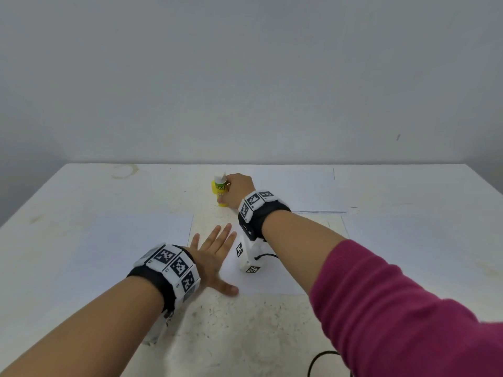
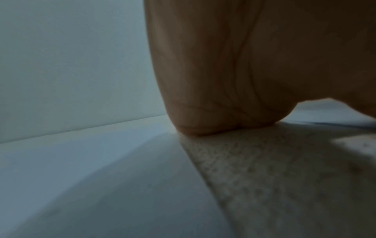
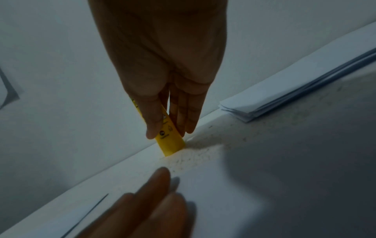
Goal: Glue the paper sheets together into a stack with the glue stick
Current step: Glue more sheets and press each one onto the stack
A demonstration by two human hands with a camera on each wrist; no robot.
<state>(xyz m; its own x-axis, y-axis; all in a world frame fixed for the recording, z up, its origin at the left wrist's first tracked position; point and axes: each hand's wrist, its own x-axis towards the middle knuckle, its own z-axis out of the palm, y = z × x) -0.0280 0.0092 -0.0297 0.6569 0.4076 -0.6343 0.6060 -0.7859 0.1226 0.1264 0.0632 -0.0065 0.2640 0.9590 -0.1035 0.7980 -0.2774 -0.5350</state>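
Right now the right hand (image 1: 238, 189) grips the glue stick (image 1: 220, 190) on the far side of the sheet (image 1: 266, 278) that lies in the middle of the table (image 1: 81, 186). In the right wrist view the thumb (image 3: 151, 122) lies along one side of the yellow tube (image 3: 170, 141) and the other fingers (image 3: 189, 112), held close together, lie along the opposite side, so the tube is pinched between them with its lower end sticking out past the fingertips and touching the table just beyond the sheet's far edge. The white end points up, and the stick is tilted. The left hand (image 1: 215, 257) lies flat on the near left part of that sheet, fingers straight and spread, thumb out to the side. A pile of paper (image 1: 299, 186) lies beyond the sheet, to the right of the glue stick. Another sheet (image 1: 130, 240) lies to its left.
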